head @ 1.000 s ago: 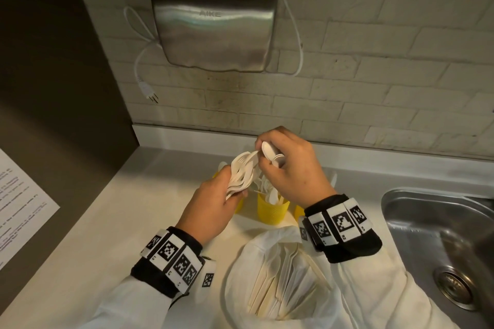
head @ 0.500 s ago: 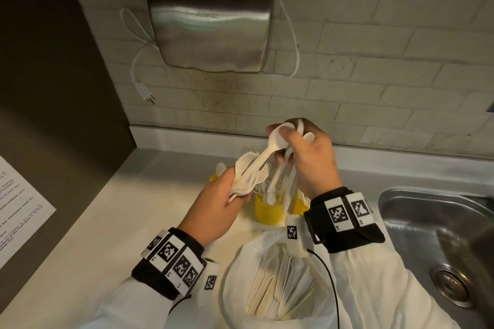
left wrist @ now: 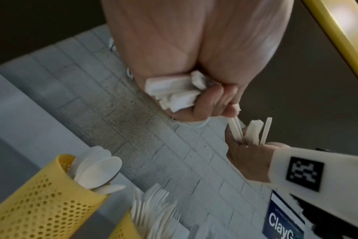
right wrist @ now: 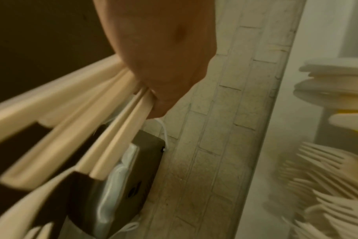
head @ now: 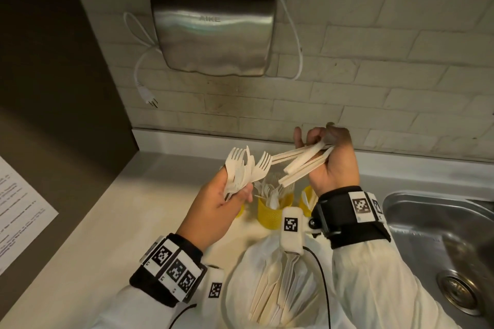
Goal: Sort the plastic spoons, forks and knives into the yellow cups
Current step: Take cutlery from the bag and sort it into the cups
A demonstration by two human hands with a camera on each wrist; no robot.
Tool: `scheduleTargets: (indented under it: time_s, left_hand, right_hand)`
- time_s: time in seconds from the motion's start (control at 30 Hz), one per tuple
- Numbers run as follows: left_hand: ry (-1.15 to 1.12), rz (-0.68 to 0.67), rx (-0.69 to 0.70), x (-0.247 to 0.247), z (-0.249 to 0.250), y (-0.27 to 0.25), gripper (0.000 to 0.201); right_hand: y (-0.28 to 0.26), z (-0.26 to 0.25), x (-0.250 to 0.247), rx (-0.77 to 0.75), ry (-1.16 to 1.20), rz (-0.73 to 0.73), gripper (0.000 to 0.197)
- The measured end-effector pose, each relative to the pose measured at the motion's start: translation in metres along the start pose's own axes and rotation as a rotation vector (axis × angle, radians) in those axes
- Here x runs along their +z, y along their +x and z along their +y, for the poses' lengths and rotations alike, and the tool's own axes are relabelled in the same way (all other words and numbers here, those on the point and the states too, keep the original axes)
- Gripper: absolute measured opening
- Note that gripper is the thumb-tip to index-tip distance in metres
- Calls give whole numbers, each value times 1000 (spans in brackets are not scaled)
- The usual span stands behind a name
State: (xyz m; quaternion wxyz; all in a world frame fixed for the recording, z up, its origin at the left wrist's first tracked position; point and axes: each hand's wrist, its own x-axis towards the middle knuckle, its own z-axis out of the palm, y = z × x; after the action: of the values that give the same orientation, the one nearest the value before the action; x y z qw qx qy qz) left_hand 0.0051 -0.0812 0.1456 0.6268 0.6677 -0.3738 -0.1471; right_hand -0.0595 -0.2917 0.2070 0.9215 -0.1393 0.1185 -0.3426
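My left hand [head: 235, 181] grips a bunch of white plastic forks [head: 239, 165] by the handles, tines up; the handle ends [left wrist: 174, 93] show in the left wrist view. My right hand [head: 318, 141], raised near the wall, grips several white utensils [head: 302, 165]. One of them is a fork [head: 263, 165] whose tines reach toward the left bunch. The others show only handles. Below stand yellow perforated cups: one with spoons [left wrist: 41, 202], a middle one with forks [head: 270, 214] and a right one [head: 306, 200], partly hidden.
An open white bag [head: 240, 275] with more cutlery lies on the counter in front of the cups. A steel sink [head: 441, 235] is to the right. A hand dryer [head: 213, 27] with a loose cord hangs on the tiled wall, and a paper sheet [head: 18, 211] lies at the left.
My right hand has risen and swung right with its utensils, away from the left bunch and the cups, turning its wrist over. The left hand has stayed put with its forks.
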Motion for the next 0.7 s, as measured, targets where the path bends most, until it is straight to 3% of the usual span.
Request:
scheduleTargets:
  time_s: [0.13,0.3,0.47,0.6,0.7]
  left_hand:
    - [-119,-30,20,-2,5,-2,9]
    - [-208,-2,-2,-6,16,0,26]
    - [-240,34,-74,-7,24,-2,20]
    - [-188,157,-189,-11,16,-1,43]
    - [-219,231,-292,-8,10,-2,38]
  right_hand:
    - [2,-6,0,-49,-154,-43,18]
    - [-17,-4,15,-158,-467,-234,23]
    - [-31,10,23,-169,-520,-254,22]
    - [-42,32,21,-340,-675,-247,18]
    - [-57,49,21,-491,-774,-292,13]
